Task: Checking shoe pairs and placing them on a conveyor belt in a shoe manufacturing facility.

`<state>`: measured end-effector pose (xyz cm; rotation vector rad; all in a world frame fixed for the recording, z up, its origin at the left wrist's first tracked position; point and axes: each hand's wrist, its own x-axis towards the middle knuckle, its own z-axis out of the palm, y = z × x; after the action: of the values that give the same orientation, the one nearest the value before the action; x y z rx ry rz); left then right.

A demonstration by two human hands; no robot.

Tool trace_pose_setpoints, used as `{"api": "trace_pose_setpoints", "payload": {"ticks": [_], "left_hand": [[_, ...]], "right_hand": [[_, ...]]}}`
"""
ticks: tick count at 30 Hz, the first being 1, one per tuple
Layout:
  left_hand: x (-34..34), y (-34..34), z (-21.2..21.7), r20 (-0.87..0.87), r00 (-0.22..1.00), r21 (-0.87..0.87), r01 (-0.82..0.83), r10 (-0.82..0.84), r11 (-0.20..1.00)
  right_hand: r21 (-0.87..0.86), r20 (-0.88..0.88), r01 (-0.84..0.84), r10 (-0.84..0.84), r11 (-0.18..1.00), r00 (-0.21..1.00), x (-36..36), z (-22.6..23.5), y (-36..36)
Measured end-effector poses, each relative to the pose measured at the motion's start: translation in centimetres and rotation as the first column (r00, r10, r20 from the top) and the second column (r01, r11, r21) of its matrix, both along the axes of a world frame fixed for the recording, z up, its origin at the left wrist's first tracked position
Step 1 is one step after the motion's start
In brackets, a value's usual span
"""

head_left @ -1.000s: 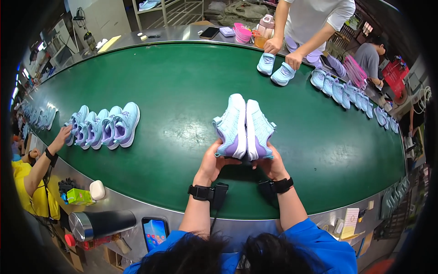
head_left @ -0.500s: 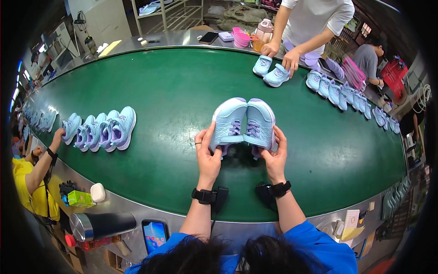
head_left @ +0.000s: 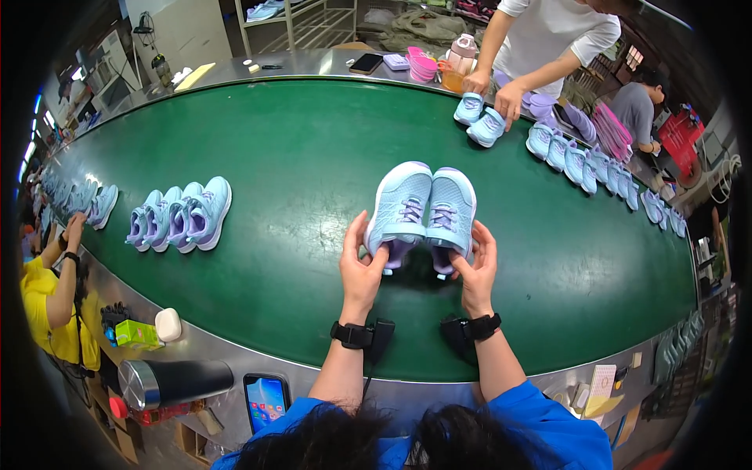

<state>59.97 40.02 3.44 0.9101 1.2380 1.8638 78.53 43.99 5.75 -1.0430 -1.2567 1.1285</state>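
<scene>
Two light-blue sneakers with lavender laces and lining are side by side before me, toes pointing away and touching along their inner sides. My left hand (head_left: 363,270) is closed on the left sneaker (head_left: 398,210), its thumb at the heel opening and its fingers along the outer side. In the same way my right hand (head_left: 477,270) grips the right sneaker (head_left: 452,205). Both openings face me, showing the purple lining. Whether the soles touch the green surface (head_left: 305,305) I cannot tell.
Several matching shoes (head_left: 205,215) stand in a row at left, and another row (head_left: 576,166) lines the far right. Across from me, a person's hands (head_left: 511,102) hold two sneakers (head_left: 487,127). A dark thermos (head_left: 184,384) and a phone (head_left: 266,401) lie on the near metal edge.
The sneakers in my hands have tilted, bringing their heel openings into view. Across the surface, the co-worker's pair has shifted right. At left, the yellow-sleeved person's hand and a shoe have moved farther away.
</scene>
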Motion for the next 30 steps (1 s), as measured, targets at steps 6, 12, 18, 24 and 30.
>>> {"api": "trace_pose_setpoints", "payload": {"ticks": [6,12,18,24,30], "left_hand": [[0.5,-0.1,0.0,0.195,0.962,-0.032,0.2,-0.19,0.979],[1.1,0.0,-0.1,0.138,0.983,-0.061,0.128,-0.118,0.99],[1.5,-0.3,-1.1,-0.318,0.917,-0.212,-0.318,0.243,0.924],[3.3,-0.6,1.1,-0.551,0.774,0.007,-0.37,0.312,0.929],[5.7,-0.1,1.8,-0.844,0.521,-0.039,-0.289,0.123,0.957]], "right_hand": [[-0.106,-0.178,-0.21,0.19,0.972,0.966,0.8,-0.1,-0.2],[-0.121,-0.121,-0.243,0.229,0.962,0.966,1.4,0.3,0.0],[-0.133,0.14,-0.048,0.067,0.99,0.988,2.4,-0.8,0.4],[0.006,0.219,0.171,-0.169,0.985,0.961,3.6,4.0,0.3],[0.078,0.367,0.326,-0.331,0.942,0.87,13.4,14.7,-3.9]]}}
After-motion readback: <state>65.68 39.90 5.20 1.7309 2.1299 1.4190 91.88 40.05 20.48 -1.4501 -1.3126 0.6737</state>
